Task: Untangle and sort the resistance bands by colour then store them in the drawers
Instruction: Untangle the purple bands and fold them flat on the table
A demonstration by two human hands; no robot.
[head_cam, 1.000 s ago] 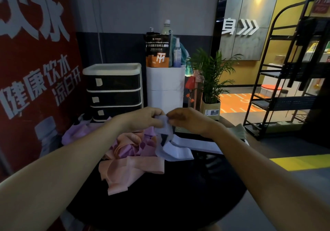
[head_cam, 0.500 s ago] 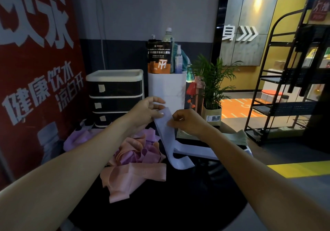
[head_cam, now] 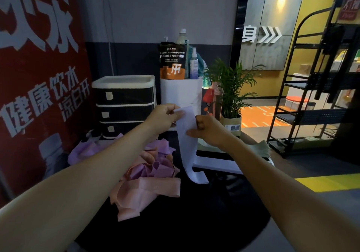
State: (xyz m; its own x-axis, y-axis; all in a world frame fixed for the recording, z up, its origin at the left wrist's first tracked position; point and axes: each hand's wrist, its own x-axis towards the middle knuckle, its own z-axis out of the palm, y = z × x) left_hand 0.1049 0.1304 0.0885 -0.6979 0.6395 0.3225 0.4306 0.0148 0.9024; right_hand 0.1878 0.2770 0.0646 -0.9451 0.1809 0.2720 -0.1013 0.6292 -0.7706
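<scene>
A pale lavender-white band (head_cam: 187,144) hangs above the round black table (head_cam: 194,222). My left hand (head_cam: 165,118) pinches its top end, and my right hand (head_cam: 209,130) grips its right edge a little lower. Its lower end curls onto the table and runs off to the right. A tangled heap of pink bands (head_cam: 144,191) and purple bands (head_cam: 155,169) lies on the table left of it. More purple band (head_cam: 85,150) lies further left. A black three-drawer unit (head_cam: 124,103) with a white top stands behind, its drawers shut.
A white cylinder (head_cam: 181,94) with a pouch and bottles on it stands behind my hands. A potted plant (head_cam: 231,100) is to its right, a black metal rack (head_cam: 315,96) at the far right, a red wall sign on the left. Greenish bands (head_cam: 261,147) lie at the table's right.
Both hands have risen, lifting the pale band up off the heap. It now hangs long and straighter between them, where a second ago it lay bunched on the table.
</scene>
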